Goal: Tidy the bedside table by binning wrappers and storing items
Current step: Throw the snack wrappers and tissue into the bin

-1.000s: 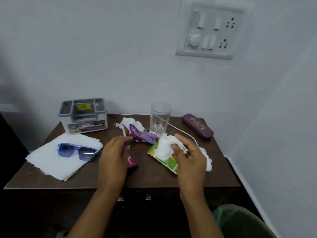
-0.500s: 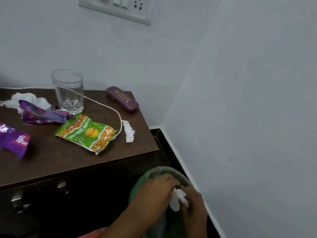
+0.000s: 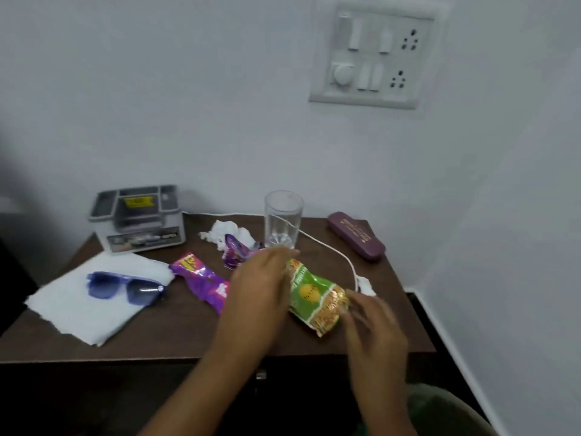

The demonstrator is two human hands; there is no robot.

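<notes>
A green snack wrapper (image 3: 311,294) lies on the brown bedside table (image 3: 157,341), near its front right. My left hand (image 3: 261,294) pinches the wrapper's upper end, and that end looks slightly raised. The spread fingers of my right hand (image 3: 371,325), which is blurred, are at the wrapper's lower right end. One purple wrapper (image 3: 204,284) lies just left of my left hand, and a second purple wrapper (image 3: 234,250) lies behind it. Beside that second one sits a crumpled white tissue (image 3: 229,231).
Blue sunglasses (image 3: 125,287) rest on a white napkin (image 3: 78,306) at the left. At the back stand a grey organiser box (image 3: 138,215) and an empty glass (image 3: 283,218); a maroon case (image 3: 355,236) lies back right. A white cable (image 3: 330,250) ends near the wrapper. The green-lined bin (image 3: 440,407) is lower right.
Both hands were down at the bin with the white tissue half a second ago. They have come back up to the table without it and are now at the green wrapper.
</notes>
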